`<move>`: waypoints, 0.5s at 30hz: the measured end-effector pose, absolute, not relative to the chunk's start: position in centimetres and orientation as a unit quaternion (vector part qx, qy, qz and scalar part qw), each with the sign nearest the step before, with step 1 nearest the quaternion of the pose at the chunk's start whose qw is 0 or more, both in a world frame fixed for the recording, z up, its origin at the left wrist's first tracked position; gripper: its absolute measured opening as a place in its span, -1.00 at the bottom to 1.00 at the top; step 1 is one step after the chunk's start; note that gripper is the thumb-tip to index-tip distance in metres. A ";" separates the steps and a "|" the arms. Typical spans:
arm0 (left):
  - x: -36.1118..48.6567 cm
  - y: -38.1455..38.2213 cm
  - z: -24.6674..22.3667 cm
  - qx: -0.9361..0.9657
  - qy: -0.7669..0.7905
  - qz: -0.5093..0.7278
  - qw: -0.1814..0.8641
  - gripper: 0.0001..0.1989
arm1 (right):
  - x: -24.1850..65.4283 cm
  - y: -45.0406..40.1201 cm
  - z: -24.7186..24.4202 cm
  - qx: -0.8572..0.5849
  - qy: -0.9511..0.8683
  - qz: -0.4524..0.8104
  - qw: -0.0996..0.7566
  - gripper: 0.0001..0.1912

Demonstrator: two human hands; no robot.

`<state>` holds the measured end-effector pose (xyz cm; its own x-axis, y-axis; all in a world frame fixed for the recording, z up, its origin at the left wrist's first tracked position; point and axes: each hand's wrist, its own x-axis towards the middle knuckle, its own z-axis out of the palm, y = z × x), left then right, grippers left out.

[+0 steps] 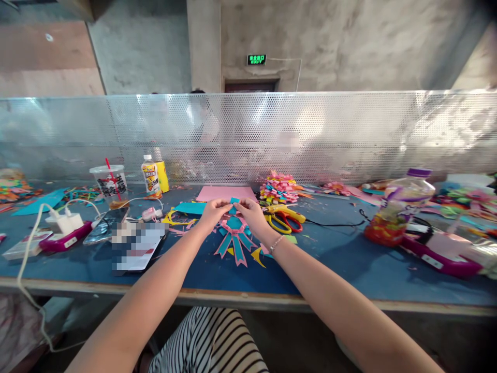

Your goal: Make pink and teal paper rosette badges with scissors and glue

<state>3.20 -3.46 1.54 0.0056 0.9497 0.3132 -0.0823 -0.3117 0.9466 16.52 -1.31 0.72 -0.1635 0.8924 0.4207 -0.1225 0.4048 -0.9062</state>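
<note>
Currently, step: prob. folding or fitting a small blue paper strip (234,200) at the top of the paper rosette (235,238), judging by the two-hand pinch.
Left hand (217,210): closed, thumb + fingers gripping the strip's L side.
Right hand (250,211): same pinch on the R side; hands v. close together.
Rosette: lay on the counter (330,274), just below both hands; blue ctr, pink edging, blue-and-pink tails pointing to the near edge. Couldn't tell if the strip was joined to it.
Next move: seemed to call for lining the strip up w/ the rosette's mid., then pressing evenly w/o creasing thin paper.
Yellow corded tool (287,210): lay near R hand, unheld, poss. a glue gun.
Blue sheet (189,208): lay near L hand.
Pink sheet (227,192): lay just beyond the hands.
Paper pile (278,187): stood R of the pink sheet, mostly pink w/ other colors.
</note>
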 end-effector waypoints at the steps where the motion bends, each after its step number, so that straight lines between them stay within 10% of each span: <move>1: 3.3 -3.6 1.6 0.563 0.385 0.591 0.431 -0.69 | 16.5 -1.3 0.7 -0.311 -0.610 0.454 0.570 -0.60; 15: 3.6 -3.4 1.3 0.625 0.397 0.587 0.328 -0.76 | 16.8 -2.2 1.4 -0.232 -0.528 0.561 0.593 -0.69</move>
<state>3.58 -3.37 1.30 -0.0043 0.8810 0.4731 0.1103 -0.4698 0.8759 16.84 -2.15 1.39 -0.1879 0.9114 0.3661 -0.4207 0.2621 -0.8685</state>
